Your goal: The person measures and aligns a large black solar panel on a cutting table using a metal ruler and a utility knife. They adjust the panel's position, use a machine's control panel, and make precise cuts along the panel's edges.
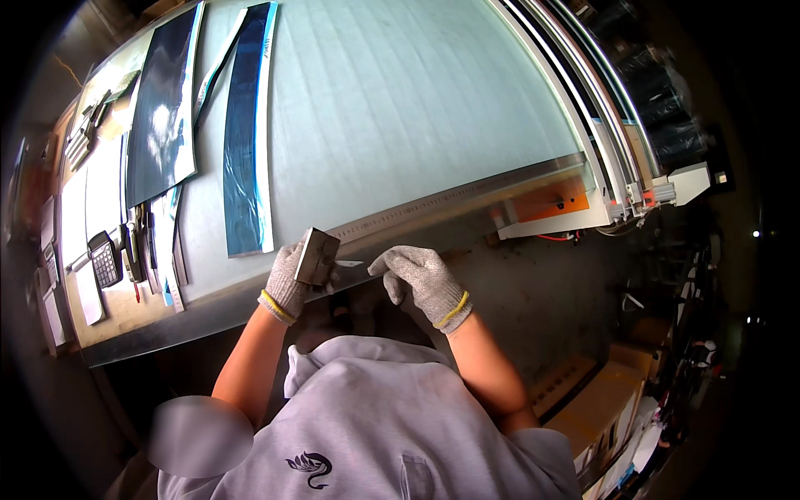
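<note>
My left hand (287,283), in a grey knit glove with a yellow cuff, is closed around a flat, rectangular, grey-brown metallic block (317,257) at the table's front edge. A small white strip (349,263) juts out beside the block toward the right; what it belongs to is unclear. My right hand (417,282), gloved the same way, hovers just right of that strip. Its fingers are bent and somewhat apart, with nothing visible in them. Beyond my hands, a long steel ruler (433,202) lies along the front of the pale glass-like table (400,100).
Dark blue glossy sheets (247,133) lie on the left of the table. A calculator (105,260) and several pens (137,242) are near its left front. A metal rail (587,92) runs along the right side. Cardboard boxes (600,400) stand at the lower right.
</note>
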Motion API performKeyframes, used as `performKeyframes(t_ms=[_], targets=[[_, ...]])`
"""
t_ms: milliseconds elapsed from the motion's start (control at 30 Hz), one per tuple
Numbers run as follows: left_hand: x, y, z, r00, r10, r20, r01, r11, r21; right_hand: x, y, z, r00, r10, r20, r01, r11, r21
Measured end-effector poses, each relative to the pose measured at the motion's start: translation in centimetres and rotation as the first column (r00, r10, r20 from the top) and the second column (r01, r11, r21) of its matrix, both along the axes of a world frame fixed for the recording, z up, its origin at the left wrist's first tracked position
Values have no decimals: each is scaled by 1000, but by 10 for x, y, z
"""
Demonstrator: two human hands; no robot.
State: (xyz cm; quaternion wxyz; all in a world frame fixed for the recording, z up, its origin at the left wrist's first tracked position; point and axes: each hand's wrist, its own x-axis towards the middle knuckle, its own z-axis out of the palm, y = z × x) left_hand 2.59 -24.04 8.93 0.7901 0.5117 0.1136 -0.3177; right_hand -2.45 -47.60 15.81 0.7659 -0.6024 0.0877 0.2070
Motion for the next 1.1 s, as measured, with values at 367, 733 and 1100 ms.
performKeyframes(t_ms=[367, 733, 1100], targets=[[21, 49, -41, 978, 205, 44, -208, 911, 356, 11, -1, -53, 995, -99, -28, 96, 991, -96], [-9, 45, -24, 987, 158, 19, -159, 984, 78, 30, 66, -78, 983, 55, 175, -9, 967, -254], [-55, 61, 7, 981, 150, -122, -133, 982, 133, 49, 110, -77, 981, 178, 83, -162, 972, -169]])
